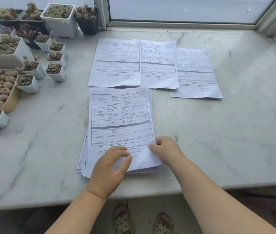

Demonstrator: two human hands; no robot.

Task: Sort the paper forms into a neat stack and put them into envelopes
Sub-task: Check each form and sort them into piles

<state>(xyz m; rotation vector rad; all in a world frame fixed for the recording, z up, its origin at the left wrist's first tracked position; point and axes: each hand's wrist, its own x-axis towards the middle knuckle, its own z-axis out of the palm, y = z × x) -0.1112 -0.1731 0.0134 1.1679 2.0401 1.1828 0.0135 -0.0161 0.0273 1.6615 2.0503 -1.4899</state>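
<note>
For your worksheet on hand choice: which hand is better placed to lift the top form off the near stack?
Right hand: it pinches the top form's right edge near the bottom corner, while the left hand rests on the stack.

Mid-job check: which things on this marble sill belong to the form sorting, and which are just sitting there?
Part of the job:
- thick fanned stack of printed white paper forms, under both hands
- three printed white form sheets laid out behind it
- left hand, right hand, its grip pinching the top sheet

Just sitting there:
- small white and black succulent pots
- window frame
</note>
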